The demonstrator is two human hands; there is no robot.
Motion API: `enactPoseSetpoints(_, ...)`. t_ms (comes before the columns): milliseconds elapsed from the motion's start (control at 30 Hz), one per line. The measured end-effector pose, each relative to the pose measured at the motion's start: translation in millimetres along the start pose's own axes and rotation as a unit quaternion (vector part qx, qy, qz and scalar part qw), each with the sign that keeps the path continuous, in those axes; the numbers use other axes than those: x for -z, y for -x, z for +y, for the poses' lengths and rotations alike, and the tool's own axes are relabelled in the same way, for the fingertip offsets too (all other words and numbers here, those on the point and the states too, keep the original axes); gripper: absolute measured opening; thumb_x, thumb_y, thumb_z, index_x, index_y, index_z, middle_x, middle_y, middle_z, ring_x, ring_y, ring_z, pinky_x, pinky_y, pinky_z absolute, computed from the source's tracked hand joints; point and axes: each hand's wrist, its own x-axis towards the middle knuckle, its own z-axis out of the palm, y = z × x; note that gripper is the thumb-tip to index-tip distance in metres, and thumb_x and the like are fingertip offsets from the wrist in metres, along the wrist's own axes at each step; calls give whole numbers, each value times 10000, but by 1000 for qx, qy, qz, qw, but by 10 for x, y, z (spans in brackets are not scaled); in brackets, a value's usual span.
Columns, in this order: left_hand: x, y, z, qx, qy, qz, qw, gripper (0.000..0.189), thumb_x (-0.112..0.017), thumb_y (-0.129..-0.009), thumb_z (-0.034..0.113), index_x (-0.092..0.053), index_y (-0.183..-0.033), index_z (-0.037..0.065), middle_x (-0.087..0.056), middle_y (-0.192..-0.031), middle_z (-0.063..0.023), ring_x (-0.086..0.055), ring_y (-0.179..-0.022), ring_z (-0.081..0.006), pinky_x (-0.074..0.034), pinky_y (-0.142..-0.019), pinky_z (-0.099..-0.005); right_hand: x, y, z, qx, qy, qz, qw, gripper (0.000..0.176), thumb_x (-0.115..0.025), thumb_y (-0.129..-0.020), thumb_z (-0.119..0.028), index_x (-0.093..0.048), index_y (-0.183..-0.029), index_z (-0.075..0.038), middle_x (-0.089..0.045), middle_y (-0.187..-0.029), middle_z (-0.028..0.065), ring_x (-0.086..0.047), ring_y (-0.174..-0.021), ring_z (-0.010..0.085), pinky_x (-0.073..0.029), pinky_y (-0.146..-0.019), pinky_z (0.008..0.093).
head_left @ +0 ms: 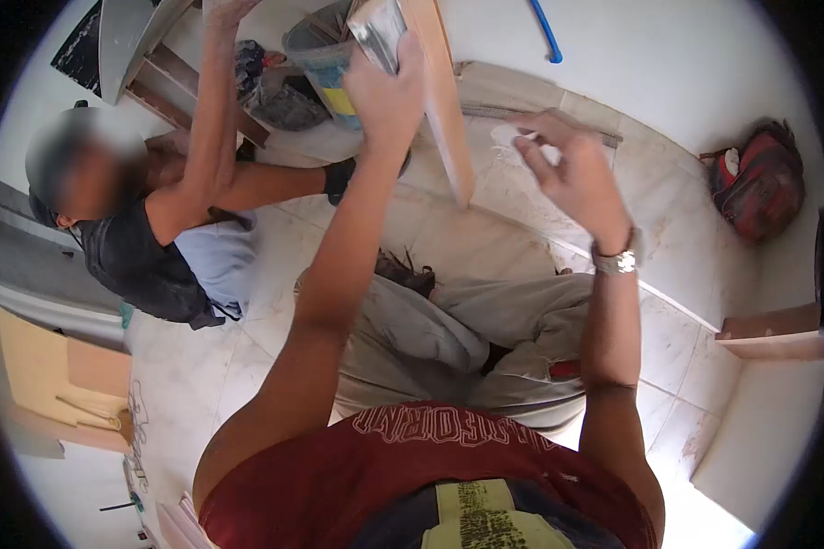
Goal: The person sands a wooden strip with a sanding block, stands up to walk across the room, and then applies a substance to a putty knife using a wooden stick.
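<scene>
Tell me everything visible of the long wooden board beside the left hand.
The board is long, narrow and straight-edged, pale tan, and looks like wood. Its top runs out of view; its lower end appears to meet the tiled floor. The left hand, gripping a metal-looking piece, is beside it; contact is unclear.

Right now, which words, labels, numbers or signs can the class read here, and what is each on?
"IFORN", on the shirt; its outer letters are too distorted to be sure of.
Dark print on the yellow-green panel: too blurred to read.
Yellow patch on the bucket: nothing readable at this size.
</scene>
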Motion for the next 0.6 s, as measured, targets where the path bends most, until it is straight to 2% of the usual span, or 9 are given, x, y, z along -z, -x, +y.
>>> enactPoseSetpoints(67,48,327,-134,13,-35,-24,999,225,-707,-916,165,-680,-1004,-40,-737,-850,-159,-721,-767,-211,-545,-704,-384,170,51,38,32,-3,53,998,212,-682,-920,-121,-727,-1088,0,-721,-813,180,-684,-683,277,-538,-671,372)
enactPoseSetpoints(133,-71,919,-606,3,9,-12,1000,249,-698,-923,171,-679,-1041,-47,-735,-856,-167,-729,-789,-238,-546,-710,-389,184,84,178,-50,-54,82,994,210,-696,-915,-120,-734,-1077,7,-710,-786,164,-658,-675,198,-522,-653,333)
enactPoseSetpoints(200,-133,1056,-650,22,52,0,998,281,-696,-928,192,-675,-1059,-55,-734,-859,-172,-732,-800,-259,-548,-715,-396,28,145,652,-128,-105,86,982,209,-694,-923,-120,-739,-1073,17,-678,-728,125,-607,-662,121,-499,-641,300)
enactPoseSetpoints(267,-66,923,-490,54,73,-7,996,311,-700,-930,219,-670,-1063,-60,-733,-855,-174,-733,-796,-274,-549,-716,-402,-205,232,1122,-135,-82,45,986,206,-689,-927,-129,-741,-1061,19,-671,-715,119,-600,-649,128,-493,-630,306)
enactPoseSetpoints(300,-41,738,-443,28,58,-3,998,312,-703,-928,229,-670,-1048,-58,-731,-843,-172,-725,-764,-275,-547,-706,-404,-268,248,1214,-142,-73,22,987,206,-687,-930,-134,-742,-1055,20,-668,-709,115,-596,-642,132,-490,-625,309)
enactPoseSetpoints(400,106,-131,45,-30,2,0,1000,299,-709,-920,252,-664,-958,-42,-719,-794,-161,-695,-678,-288,-536,-668,-414,-227,148,1107,-186,-63,-36,980,206,-684,-923,-135,-745,-1049,16,-678,-719,119,-591,-639,134,-488,-622,314)
enactPoseSetpoints(467,239,-594,398,-25,5,-38,999,318,-712,-908,250,-631,-979,-49,-711,-849,-194,-692,-749,-327,-528,-710,-439,-237,129,1058,-178,-80,-31,980,203,-685,-914,-137,-748,-1049,2,-693,-740,141,-614,-642,157,-494,-629,321)
enactPoseSetpoints(567,113,-525,211,-78,56,46,994,374,-725,-927,270,-655,-1010,-87,-722,-917,-160,-660,-772,-207,-523,-704,-387,-228,156,913,-179,-45,-59,981,208,-690,-903,-145,-750,-1056,-18,-710,-777,172,-649,-659,200,-507,-647,339)
enactPoseSetpoints(600,119,-233,178,-31,-8,12,999,404,-724,-925,251,-617,-1111,-90,-711,-1009,-177,-666,-874,-224,-518,-773,-404,-198,154,886,-179,-20,-69,981,211,-691,-900,-149,-750,-1060,-25,-715,-790,181,-661,-668,216,-512,-655,346)
